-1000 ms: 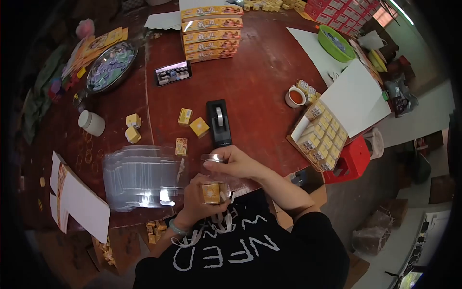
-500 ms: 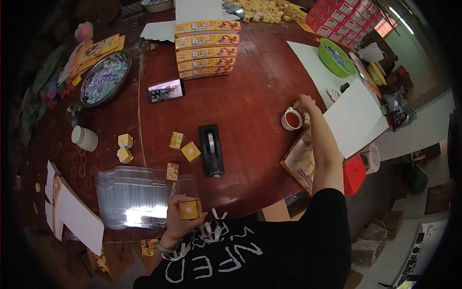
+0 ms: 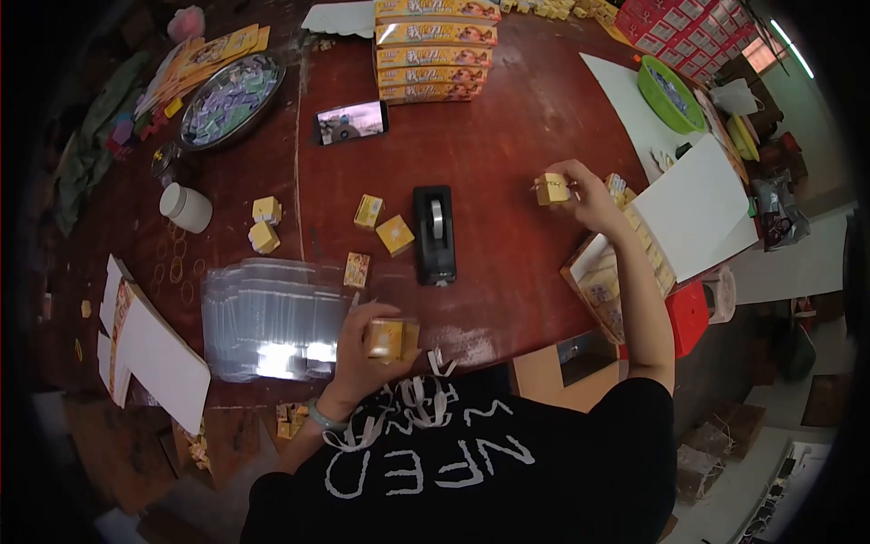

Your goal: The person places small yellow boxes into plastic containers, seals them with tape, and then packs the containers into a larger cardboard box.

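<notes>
My left hand (image 3: 367, 349) is wrapped round a small yellow box (image 3: 387, 338) near the table's front edge, beside the stacked clear plastic sleeves (image 3: 272, 317). Over the right part of the table, my right hand (image 3: 584, 198) grips another small yellow box (image 3: 552, 189) with its fingertips. An open display box (image 3: 605, 292) filled with small yellow boxes lies below my right forearm. Between the hands stands a black tape dispenser (image 3: 435, 238). Loose yellow boxes (image 3: 395, 235) lie to its left.
The red-brown table (image 3: 517, 272) bears a phone (image 3: 351, 123), stacked display boxes (image 3: 435, 59), a white jar (image 3: 186, 208), a metal bowl (image 3: 233, 100) and a green basin (image 3: 671, 95). Folded white card (image 3: 163, 349) lies at the left; a red stool (image 3: 691, 317) is at the right.
My right hand has come back from beside the white cup and now holds a yellow box. The left hand still holds its box. The whole view has shifted, and the cup no longer shows.
</notes>
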### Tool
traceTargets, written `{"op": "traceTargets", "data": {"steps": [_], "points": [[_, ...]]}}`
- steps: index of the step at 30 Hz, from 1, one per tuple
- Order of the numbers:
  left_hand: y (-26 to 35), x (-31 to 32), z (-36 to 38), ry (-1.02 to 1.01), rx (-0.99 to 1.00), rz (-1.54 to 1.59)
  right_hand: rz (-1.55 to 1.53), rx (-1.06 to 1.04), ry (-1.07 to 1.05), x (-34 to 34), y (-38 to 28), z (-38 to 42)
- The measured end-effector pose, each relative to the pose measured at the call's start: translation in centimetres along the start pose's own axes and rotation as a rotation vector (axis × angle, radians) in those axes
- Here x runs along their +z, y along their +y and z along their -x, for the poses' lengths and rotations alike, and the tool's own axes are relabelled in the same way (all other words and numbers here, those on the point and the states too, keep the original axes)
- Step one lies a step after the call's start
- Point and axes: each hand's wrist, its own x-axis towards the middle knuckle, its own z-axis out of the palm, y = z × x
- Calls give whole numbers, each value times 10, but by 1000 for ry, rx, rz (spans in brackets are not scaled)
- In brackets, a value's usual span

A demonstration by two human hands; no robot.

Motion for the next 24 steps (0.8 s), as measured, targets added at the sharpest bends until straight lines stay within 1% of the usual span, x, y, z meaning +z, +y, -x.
{"op": "traceTargets", "data": {"steps": [2,3,5,6,9,10,11,13,14,15,16,17,18,19,21,22,23,24], "points": [[0,4,1,15,-54,114,-80,-43,-105,33,-5,23],[0,7,0,38,-29,125,-150,-33,-190,49,-3,32],[5,10,-4,67,-34,204,-261,20,-270,80,9,47],[13,10,-10,127,6,56,-262,15,-294,91,11,53],[3,20,-14,165,-19,35,-190,-116,-165,105,4,66],[-1,24,-14,181,10,29,-253,-102,-62,109,1,72],[-3,28,-14,191,-36,102,-315,-89,42,117,-1,81],[-1,37,-17,216,-127,249,-244,-58,261,138,-4,84],[0,40,-18,201,-136,246,-115,-32,375,155,-7,85],[2,41,-20,184,-147,241,85,14,461,164,-11,85],[6,42,-20,168,-159,234,83,30,491,170,-11,86],[11,42,-20,184,-104,110,83,40,522,174,-10,85],[9,45,-19,181,-138,157,84,46,553,177,-10,81],[4,49,-17,175,-173,205,15,39,616,172,-29,80],[0,51,-18,161,-241,251,-160,-173,734,160,-68,76],[2,50,-18,147,-281,249,-264,-259,723,153,-101,76],[3,51,-17,130,-321,246,-230,-381,625,147,-124,76],[4,53,-17,153,-303,253,-195,-502,526,144,-143,76]]}}
